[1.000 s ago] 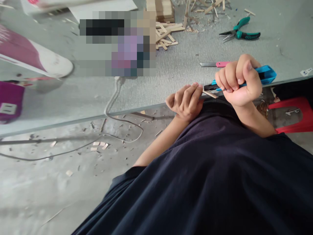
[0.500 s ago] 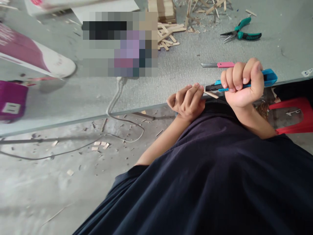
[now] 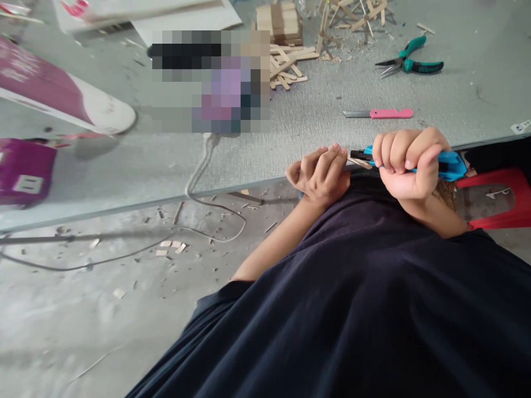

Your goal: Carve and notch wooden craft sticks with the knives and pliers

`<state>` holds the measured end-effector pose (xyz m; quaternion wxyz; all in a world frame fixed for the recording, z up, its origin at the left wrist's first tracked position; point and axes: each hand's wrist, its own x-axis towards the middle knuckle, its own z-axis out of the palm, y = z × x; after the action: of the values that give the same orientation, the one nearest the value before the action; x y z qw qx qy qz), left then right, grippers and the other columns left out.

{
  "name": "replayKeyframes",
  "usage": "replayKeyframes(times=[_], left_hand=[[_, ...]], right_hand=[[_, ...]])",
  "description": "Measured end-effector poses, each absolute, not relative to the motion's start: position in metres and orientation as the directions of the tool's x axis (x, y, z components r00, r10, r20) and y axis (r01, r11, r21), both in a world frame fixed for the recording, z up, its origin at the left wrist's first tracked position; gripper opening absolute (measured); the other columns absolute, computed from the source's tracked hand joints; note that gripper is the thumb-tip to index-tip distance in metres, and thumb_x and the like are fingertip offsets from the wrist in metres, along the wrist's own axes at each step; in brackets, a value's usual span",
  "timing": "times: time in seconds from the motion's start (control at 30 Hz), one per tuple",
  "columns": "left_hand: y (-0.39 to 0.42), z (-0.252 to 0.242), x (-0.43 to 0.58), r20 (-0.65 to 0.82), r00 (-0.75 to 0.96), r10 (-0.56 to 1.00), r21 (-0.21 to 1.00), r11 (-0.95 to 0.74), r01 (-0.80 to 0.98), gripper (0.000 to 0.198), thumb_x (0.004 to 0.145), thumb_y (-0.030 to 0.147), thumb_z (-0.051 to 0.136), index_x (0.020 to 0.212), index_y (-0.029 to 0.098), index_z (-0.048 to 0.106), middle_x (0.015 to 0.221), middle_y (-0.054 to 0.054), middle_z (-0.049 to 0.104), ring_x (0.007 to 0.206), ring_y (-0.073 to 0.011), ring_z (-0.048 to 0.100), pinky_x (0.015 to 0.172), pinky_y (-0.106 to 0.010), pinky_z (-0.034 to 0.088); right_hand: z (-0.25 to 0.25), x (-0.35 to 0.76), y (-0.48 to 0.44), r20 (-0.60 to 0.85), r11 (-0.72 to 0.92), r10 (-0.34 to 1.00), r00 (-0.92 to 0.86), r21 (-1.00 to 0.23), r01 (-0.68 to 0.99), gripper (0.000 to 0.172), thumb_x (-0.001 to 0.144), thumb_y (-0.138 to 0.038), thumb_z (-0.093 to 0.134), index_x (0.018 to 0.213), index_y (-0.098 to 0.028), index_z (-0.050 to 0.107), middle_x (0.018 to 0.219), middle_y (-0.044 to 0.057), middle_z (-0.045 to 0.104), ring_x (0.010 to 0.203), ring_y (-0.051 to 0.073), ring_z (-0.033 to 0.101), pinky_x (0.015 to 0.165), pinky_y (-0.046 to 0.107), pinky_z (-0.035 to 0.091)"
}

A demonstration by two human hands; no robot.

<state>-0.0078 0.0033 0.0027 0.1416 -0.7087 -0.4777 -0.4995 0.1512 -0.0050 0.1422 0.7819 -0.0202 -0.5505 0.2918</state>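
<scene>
Right hand (image 3: 410,163) in a fist around a blue cutter (image 3: 453,166), left hand (image 3: 320,173) knuckles-up, narrow around a wooden stick (image 3: 363,163)

Objects about the tabletop (image 3: 464,105), by clock position from the centre of the view. At 2 o'clock, pliers (image 3: 405,62), handles spread; nearer the edge, a pink knife (image 3: 391,113), blade toward 9. At 10, a pink-and-white container (image 3: 66,91); at 9, a purple box (image 3: 25,168). A cord (image 3: 202,162) passes the edge, looping at 8 above the floor (image 3: 103,320). At 3, a red stool (image 3: 518,193).
</scene>
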Motion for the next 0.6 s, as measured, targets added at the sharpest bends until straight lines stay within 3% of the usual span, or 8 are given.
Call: replayKeyframes(times=[0.1, 0.23, 0.43, 0.6], left_hand=[[0.003, 0.002, -0.008, 0.785, 0.043, 0.617, 0.346, -0.496, 0.796, 0.025, 0.106, 0.045, 0.068, 0.124, 0.038, 0.086, 0.125, -0.007, 0.092, 0.12, -0.0363, 0.081, 0.106, -0.059, 0.037], [0.005, 0.0, -0.006, 0.814, 0.041, 0.579, 0.298, -0.477, 0.827, 0.023, 0.104, 0.042, 0.071, 0.121, 0.038, 0.086, 0.121, -0.005, 0.093, 0.118, -0.0363, 0.082, 0.104, -0.059, 0.039], [0.005, 0.0, -0.005, 0.816, 0.028, 0.577, 0.328, -0.502, 0.801, 0.028, 0.104, 0.04, 0.07, 0.127, 0.037, 0.085, 0.124, -0.007, 0.092, 0.117, -0.0371, 0.083, 0.106, -0.059, 0.039], [0.003, -0.001, -0.006, 0.828, 0.035, 0.56, 0.312, -0.512, 0.8, 0.03, 0.106, 0.045, 0.068, 0.13, 0.038, 0.084, 0.125, -0.007, 0.091, 0.117, -0.0369, 0.083, 0.107, -0.059, 0.038]], right_hand=[[0.147, 0.151, -0.014, 0.875, 0.858, 0.44, 0.201, -0.344, -0.382, 0.059, 0.116, -0.047, 0.053, 0.068, -0.024, 0.026, 0.044, -0.009, 0.021, 0.03, 0.009, 0.019, 0.037, 0.025, 0.031], [0.167, 0.161, -0.024, 0.865, 0.912, 0.377, 0.332, -0.284, -0.296, 0.062, 0.116, -0.048, 0.056, 0.07, -0.022, 0.022, 0.047, -0.009, 0.013, 0.033, 0.008, 0.018, 0.043, 0.025, 0.033], [0.174, 0.163, -0.019, 0.885, 0.833, 0.44, 0.153, -0.338, -0.439, 0.057, 0.117, -0.042, 0.052, 0.071, -0.023, 0.025, 0.047, -0.011, 0.018, 0.033, 0.005, 0.012, 0.041, 0.02, 0.029], [0.157, 0.157, -0.008, 0.869, 0.795, 0.478, 0.126, -0.367, -0.482, 0.056, 0.117, -0.046, 0.052, 0.071, -0.025, 0.029, 0.047, -0.01, 0.023, 0.033, 0.007, 0.019, 0.039, 0.023, 0.031]])
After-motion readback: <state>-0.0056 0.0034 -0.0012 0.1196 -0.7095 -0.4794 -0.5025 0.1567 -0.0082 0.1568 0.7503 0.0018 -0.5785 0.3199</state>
